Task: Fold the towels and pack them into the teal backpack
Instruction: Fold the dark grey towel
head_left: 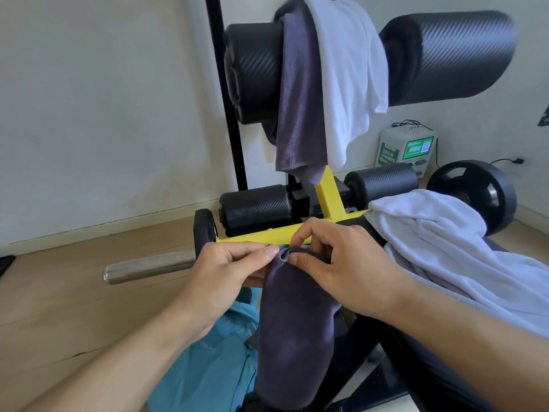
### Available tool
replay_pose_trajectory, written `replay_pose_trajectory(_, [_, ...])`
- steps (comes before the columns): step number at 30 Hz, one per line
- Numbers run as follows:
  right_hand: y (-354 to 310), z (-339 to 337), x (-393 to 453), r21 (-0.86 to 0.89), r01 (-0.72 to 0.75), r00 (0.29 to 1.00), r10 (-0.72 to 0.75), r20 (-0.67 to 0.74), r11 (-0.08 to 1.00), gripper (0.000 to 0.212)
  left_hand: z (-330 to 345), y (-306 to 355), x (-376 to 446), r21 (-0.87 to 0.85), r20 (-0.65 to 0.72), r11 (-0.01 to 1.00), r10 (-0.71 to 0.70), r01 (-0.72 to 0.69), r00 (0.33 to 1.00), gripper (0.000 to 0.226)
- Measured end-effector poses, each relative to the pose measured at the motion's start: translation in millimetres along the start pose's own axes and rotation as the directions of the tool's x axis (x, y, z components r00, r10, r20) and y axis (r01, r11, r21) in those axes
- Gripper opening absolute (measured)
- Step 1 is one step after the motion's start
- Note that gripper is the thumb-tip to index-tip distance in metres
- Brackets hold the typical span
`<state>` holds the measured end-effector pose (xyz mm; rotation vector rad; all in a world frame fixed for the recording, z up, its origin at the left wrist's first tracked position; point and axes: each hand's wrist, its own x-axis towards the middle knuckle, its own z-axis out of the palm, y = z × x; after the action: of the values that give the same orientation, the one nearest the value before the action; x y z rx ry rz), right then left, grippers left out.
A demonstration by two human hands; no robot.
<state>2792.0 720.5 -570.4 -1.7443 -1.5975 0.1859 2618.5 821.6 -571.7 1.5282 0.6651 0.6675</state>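
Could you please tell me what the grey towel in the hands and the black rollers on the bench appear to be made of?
Grey towel: likely microfibre, matte with a fine ribbed weave, hanging limp. Upper roller: probably foam under a black cover embossed with a carbon-fibre-like pattern; slight sheen, creased at the end.

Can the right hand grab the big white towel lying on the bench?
Probably yes, once it lets go: the right hand is pinching the grey towel, but the white towel lies uncovered just beside it.
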Motion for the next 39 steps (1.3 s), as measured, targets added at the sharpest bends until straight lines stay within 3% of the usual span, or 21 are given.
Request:
replay_pose_trajectory(4, [0, 0, 0, -0.009, 0.004, 1.0, -0.004, -0.018, 1.0, 0.008, 0, -1, 0, 0.017, 0.048, 0.999, 0.037, -0.038, 0.998, 0.028])
replay_pose_trajectory(9, [-2, -3, 1, -0.006, 0.003, 1.0, -0.003, -0.002, 1.0, 0.013, -3, -7, 4, 0.075, -0.015, 0.993, 0.087, -0.086, 0.996, 0.027])
replay_pose_trajectory(14, [7, -12, 3, -0.124, -0.005, 0.997, 0.015, 0.08, 0.992, 0.026, -13, -13, 11, -0.007, -0.068, 1.0, 0.005, -0.005, 0.998, 0.034])
replay_pose_trajectory(19, [10, -16, 4, -0.272, -0.006, 0.991, 0.042, 0.129, 0.962, 0.028, -30, -14, 17, 0.078, -0.067, 0.997, 0.006, -0.001, 0.998, 0.026])
replay_pose_trajectory(23, [3, -16, 7, -0.305, -0.019, 0.995, 0.048, 0.086, 0.952, 0.039, -34, -15, 19, 0.157, -0.071, 0.987, 0.055, -0.043, 0.996, 0.024])
replay_pose_trajectory(28, [8, -16, 9, -0.378, -0.035, 0.993, 0.076, 0.095, 0.925, 0.025, -30, -18, 18, 0.19, -0.031, 0.978, 0.092, -0.085, 0.995, 0.021])
replay_pose_trajectory(32, [10, -17, 8, -0.445, -0.009, 0.995, 0.054, 0.088, 0.895, 0.031, -26, -18, 18, 0.179, -0.016, 0.977, 0.117, -0.113, 0.993, 0.023])
replay_pose_trajectory(34, [10, -15, 6, -0.427, -0.01, 0.991, 0.066, 0.116, 0.904, 0.037, -26, -19, 19, 0.176, -0.012, 0.976, 0.133, -0.129, 0.991, 0.026])
replay_pose_trajectory(39, [4, -4, 3, -0.174, -0.065, 0.979, 0.096, 0.182, 0.983, 0.044, -20, -18, 19, 0.203, 0.059, 0.959, 0.191, -0.199, 0.98, 0.015])
